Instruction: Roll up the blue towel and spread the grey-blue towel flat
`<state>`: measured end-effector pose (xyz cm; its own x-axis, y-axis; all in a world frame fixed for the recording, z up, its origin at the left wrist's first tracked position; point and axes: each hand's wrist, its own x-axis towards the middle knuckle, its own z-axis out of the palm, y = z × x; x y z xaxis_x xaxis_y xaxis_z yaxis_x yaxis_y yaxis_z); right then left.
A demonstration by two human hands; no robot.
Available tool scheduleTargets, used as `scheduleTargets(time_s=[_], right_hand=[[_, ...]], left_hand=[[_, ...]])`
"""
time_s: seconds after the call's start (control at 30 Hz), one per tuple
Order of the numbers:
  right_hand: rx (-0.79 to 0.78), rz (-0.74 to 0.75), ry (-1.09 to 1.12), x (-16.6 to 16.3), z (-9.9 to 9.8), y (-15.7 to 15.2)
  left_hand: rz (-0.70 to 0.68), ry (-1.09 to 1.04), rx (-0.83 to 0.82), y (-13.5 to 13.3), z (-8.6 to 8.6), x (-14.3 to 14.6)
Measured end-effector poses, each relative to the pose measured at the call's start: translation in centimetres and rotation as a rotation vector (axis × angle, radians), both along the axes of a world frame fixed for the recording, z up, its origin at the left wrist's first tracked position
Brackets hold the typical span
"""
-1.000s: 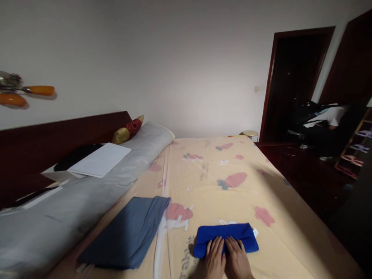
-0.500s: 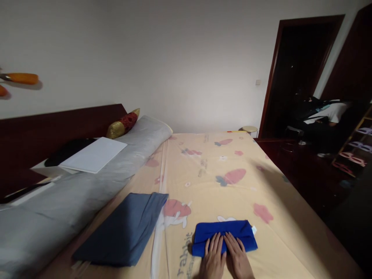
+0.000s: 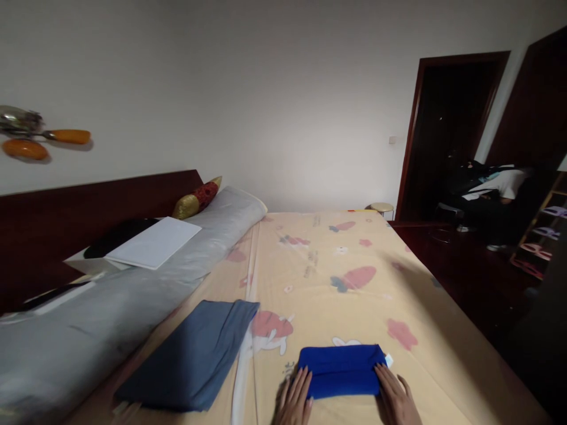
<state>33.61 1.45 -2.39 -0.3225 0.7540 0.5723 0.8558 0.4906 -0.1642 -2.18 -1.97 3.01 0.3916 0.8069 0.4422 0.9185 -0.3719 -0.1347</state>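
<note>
Bright blue cloth (image 3: 341, 370), folded into a flat rectangle, small white tag, perhaps a label, at its right corner, lying on the patterned bedsheet (image 3: 354, 295)

A folded grey-blue cloth (image 3: 195, 357) lies on the patterned bedsheet (image 3: 354, 295) near a long grey bolster (image 3: 110, 307).

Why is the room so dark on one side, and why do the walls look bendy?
Head view: soft light falls on the pale wall and the cartoon-print yellow bedsheet; the open wooden doorway and floor at the right sit in deep shadow; the wide lens bends the edges; the folded bright blue cloth looks sharp, without glare.
</note>
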Motion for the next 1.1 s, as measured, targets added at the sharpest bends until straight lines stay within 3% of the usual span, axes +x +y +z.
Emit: scheduleTargets(time_s=[0.13, 0.27, 0.43, 0.57, 0.63, 0.73, 0.83, 0.9, 0.97, 1.1], right_hand=[[-0.031, -0.043, -0.002, 0.7, 0.3, 0.0], [-0.079, -0.006, 0.013, -4.0, 1.7, 0.5], [-0.257, 0.158, -0.023, -9.5, 2.3, 1.0], [-0.26, 0.122, 0.011, -8.0, 1.7, 1.7], [-0.209, 0.002, 0.085, -6.1, 1.6, 2.3], [-0.172, -0.274, 0.239, -3.6, 2.2, 3.6], [-0.315, -0.475, 0.31, -1.7, 3.3, 5.3], [-0.474, -0.516, 0.304, -0.9, 4.0, 6.5], [-0.592, -0.508, 0.298, -0.5, 4.3, 7.5], [-0.677, -0.467, 0.299, -0.3, 4.3, 8.8]], left_hand=[[0.04, -0.001, -0.005, 0.1, 0.4, -0.6], [-0.07, 0.007, 0.053, 1.6, 0.1, 3.6], [-0.202, -0.007, 0.126, 3.0, -2.3, 8.4], [-0.211, 0.008, 0.078, 3.5, -3.4, 6.9], [-0.109, -0.026, 0.062, 3.9, -3.5, 5.2], [0.239, -0.181, 0.006, 5.0, -3.1, 2.7], [0.566, -0.38, -0.074, 6.6, -2.2, 0.9], [0.603, -0.506, -0.136, 7.7, -1.6, 0.2], [0.543, -0.597, -0.2, 8.8, -1.3, -0.2], [0.455, -0.67, -0.259, 10.3, -1.5, -0.3]])
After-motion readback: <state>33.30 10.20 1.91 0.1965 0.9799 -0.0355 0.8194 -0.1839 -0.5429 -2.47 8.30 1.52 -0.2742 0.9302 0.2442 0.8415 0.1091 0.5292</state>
